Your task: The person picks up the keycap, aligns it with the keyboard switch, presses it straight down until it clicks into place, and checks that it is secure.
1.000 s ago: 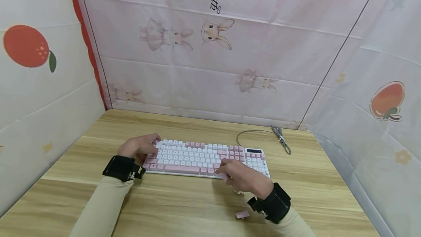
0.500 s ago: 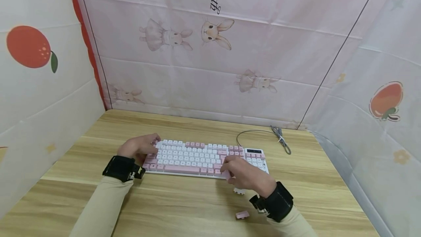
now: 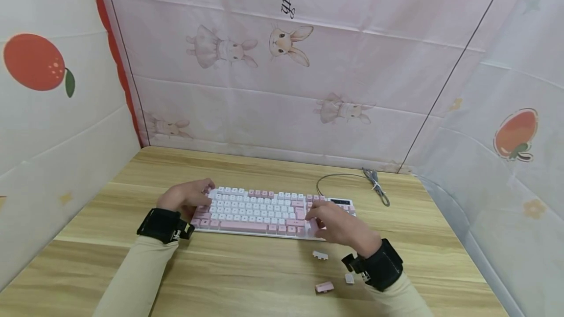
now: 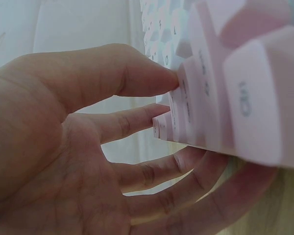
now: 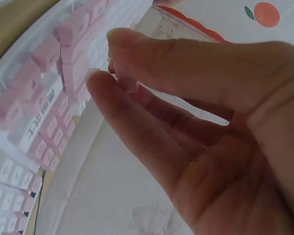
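A pink-and-white keyboard (image 3: pixel 246 209) lies on the wooden table. My left hand (image 3: pixel 187 197) holds its left end; in the left wrist view the thumb presses the side of the keys while the other fingers reach along the edge. Over the right part of the keyboard is my right hand (image 3: pixel 337 221), hiding many of the number keys. Its thumb and index finger pinch a small pale pink keycap (image 5: pixel 126 81), mostly covered by the fingertips. Loose on the table in front lie a white keycap (image 3: pixel 320 255), a pink keycap (image 3: pixel 324 287) and another white keycap (image 3: pixel 349 278).
A grey cable (image 3: pixel 374 185) runs from the keyboard's back to a tied bundle at the back right. Printed cloth (image 3: pixel 246 111) hangs behind the table and along both sides. Wrist cameras on black straps (image 3: pixel 381 265) sit on both forearms.
My right hand has moved to the right along the keyboard's front, uncovering the loose white keycaps on the table. The left hand and the keyboard have stayed in place.
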